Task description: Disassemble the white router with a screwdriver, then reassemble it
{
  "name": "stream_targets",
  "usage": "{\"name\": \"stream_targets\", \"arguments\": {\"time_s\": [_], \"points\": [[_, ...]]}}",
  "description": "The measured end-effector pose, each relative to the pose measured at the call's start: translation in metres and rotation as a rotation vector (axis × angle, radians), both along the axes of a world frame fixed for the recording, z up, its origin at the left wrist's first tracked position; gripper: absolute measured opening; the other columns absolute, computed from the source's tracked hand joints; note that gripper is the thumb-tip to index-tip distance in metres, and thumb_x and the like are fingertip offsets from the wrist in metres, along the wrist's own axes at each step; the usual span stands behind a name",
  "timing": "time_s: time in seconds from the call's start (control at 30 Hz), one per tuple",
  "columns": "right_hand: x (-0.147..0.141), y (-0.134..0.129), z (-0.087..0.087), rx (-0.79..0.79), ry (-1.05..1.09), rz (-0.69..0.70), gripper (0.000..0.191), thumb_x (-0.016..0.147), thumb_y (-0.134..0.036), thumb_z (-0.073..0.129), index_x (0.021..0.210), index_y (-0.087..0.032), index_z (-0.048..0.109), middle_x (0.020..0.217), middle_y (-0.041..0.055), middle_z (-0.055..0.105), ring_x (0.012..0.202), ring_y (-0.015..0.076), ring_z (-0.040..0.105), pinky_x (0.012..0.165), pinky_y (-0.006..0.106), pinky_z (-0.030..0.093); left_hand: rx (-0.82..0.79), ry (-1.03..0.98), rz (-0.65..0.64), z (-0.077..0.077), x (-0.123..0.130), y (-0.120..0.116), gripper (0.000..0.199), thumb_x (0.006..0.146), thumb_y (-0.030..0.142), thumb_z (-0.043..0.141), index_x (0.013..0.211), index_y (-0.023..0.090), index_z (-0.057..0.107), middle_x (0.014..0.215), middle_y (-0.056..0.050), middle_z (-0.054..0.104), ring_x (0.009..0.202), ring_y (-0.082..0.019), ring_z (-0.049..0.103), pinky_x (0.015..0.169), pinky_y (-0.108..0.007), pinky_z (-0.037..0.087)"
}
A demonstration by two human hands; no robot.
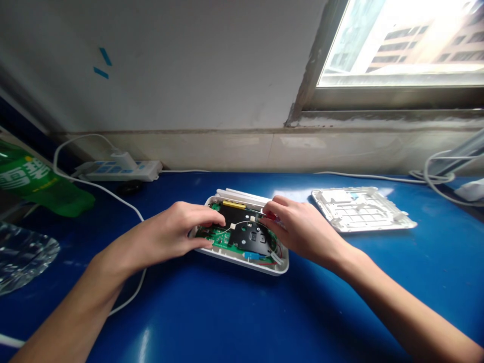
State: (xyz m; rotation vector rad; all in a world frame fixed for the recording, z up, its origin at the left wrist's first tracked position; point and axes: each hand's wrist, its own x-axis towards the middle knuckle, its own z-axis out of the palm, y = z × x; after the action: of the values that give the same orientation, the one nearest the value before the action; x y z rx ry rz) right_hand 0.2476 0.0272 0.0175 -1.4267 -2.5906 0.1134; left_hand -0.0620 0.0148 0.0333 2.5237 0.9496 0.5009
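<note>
White plastic electronics housing (242,264) lies open at the centre of the blue tabletop (340,302), with a white ribbed plastic cover (359,209) at 2 o'clock. Left hand (170,234) and right hand (302,227) are apart, fingertips over the black plate (242,237) on the green circuit board (223,241); any grip cannot be determined.

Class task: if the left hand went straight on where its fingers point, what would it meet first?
The left hand would probably meet the black plate on the green circuit board, just past its fingertips; depth is unclear, so it may pass above.
</note>
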Motion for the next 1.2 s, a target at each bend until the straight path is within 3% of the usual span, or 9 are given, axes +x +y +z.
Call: {"name": "stream_targets", "arguments": {"time_s": [0.13, 0.37, 0.53, 0.63, 0.7, 0.8, 0.9, 1.03, 1.2], "points": [[0.000, 0.000, 0.000, -0.004, -0.015, 0.019, 0.017, 0.108, -0.030, 0.061, 0.099, -0.020, 0.071, 0.100, 0.0056, 0.074, 0.066, 0.0170, 0.062, 0.060, 0.034, 0.030, -0.026, -0.020, 0.033, 0.001, -0.002, 0.002, 0.042, 0.089, 0.012, 0.083, 0.128, 0.026, 0.076, 0.116, -0.002, 0.083, 0.094, -0.020, 0.081, 0.084, -0.024, 0.062], [0.001, 0.002, -0.005, 0.003, -0.018, 0.028, 0.017, 0.109, -0.028, 0.058, 0.100, -0.018, 0.068, 0.101, 0.0058, 0.072, 0.063, 0.0155, 0.056, 0.059, 0.035, 0.025, 0.057, -0.007, 0.029, -0.004, -0.007, 0.000, 0.038, 0.094, 0.017, 0.080, 0.131, 0.027, 0.075, 0.125, -0.004, 0.081, 0.114, -0.024, 0.078, 0.100, -0.030, 0.061], [0.000, 0.001, -0.007, 0.020, -0.015, 0.016, 0.016, 0.109, -0.028, 0.058, 0.099, -0.019, 0.068, 0.100, 0.0054, 0.071, 0.061, 0.0151, 0.052, 0.059, 0.035, 0.023, -0.001, 0.011, 0.077, -0.002, -0.007, -0.002, 0.027, 0.102, 0.035, 0.075, 0.129, 0.029, 0.079, 0.128, -0.004, 0.081, 0.124, -0.026, 0.075, 0.110, -0.035, 0.058], [-0.001, 0.001, -0.008, 0.038, -0.019, 0.015, 0.017, 0.109, -0.029, 0.057, 0.100, -0.019, 0.067, 0.100, 0.0055, 0.070, 0.058, 0.0144, 0.049, 0.058, 0.036, 0.022, -0.010, 0.074, 0.103, -0.004, -0.007, -0.005, 0.059, 0.085, 0.055, 0.090, 0.139, 0.035, 0.075, 0.144, -0.005, 0.075, 0.138, -0.033, 0.067, 0.117, -0.044, 0.055], [-0.001, 0.001, -0.007, 0.023, -0.013, 0.027, 0.018, 0.109, -0.029, 0.057, 0.098, -0.019, 0.067, 0.099, 0.0052, 0.070, 0.059, 0.0144, 0.050, 0.058, 0.035, 0.023, 0.033, 0.132, 0.105, -0.008, -0.005, -0.007, 0.084, 0.071, 0.055, 0.100, 0.147, 0.037, 0.070, 0.154, -0.006, 0.068, 0.148, -0.038, 0.058, 0.124, -0.052, 0.050], [0.000, 0.001, -0.006, 0.001, 0.003, 0.061, 0.019, 0.109, -0.029, 0.059, 0.094, -0.019, 0.066, 0.098, 0.0051, 0.070, 0.063, 0.0148, 0.054, 0.060, 0.035, 0.025, 0.083, 0.144, 0.094, -0.016, 0.001, -0.007, 0.087, 0.069, 0.043, 0.103, 0.149, 0.033, 0.068, 0.154, -0.009, 0.067, 0.146, -0.038, 0.060, 0.128, -0.056, 0.044], [0.002, 0.002, -0.006, 0.003, 0.018, 0.083, 0.018, 0.109, -0.028, 0.060, 0.094, -0.019, 0.066, 0.098, 0.0052, 0.071, 0.065, 0.0152, 0.056, 0.060, 0.034, 0.027, 0.127, 0.116, 0.092, -0.018, 0.008, -0.006, 0.088, 0.068, 0.040, 0.103, 0.147, 0.026, 0.068, 0.149, -0.012, 0.069, 0.140, -0.037, 0.063, 0.123, -0.053, 0.049], [0.004, 0.004, -0.008, 0.009, 0.029, 0.097, 0.018, 0.109, -0.028, 0.061, 0.095, -0.018, 0.067, 0.097, 0.0057, 0.071, 0.068, 0.0165, 0.059, 0.062, 0.034, 0.029, 0.206, 0.188, 0.196, -0.016, 0.015, -0.008, 0.101, 0.062, 0.054, 0.102, 0.150, 0.023, 0.064, 0.146, -0.015, 0.070, 0.140, -0.043, 0.056, 0.114, -0.060, 0.052], [0.005, 0.004, -0.009, -0.011, 0.063, 0.096, 0.018, 0.109, -0.030, 0.063, 0.096, -0.018, 0.068, 0.096, 0.0056, 0.071, 0.073, 0.0184, 0.064, 0.064, 0.033, 0.035, 0.155, 0.200, 0.236, -0.015, 0.022, -0.013, 0.107, 0.058, 0.065, 0.100, 0.146, 0.020, 0.061, 0.146, -0.016, 0.069, 0.135, -0.043, 0.054, 0.111, -0.059, 0.052]]}}
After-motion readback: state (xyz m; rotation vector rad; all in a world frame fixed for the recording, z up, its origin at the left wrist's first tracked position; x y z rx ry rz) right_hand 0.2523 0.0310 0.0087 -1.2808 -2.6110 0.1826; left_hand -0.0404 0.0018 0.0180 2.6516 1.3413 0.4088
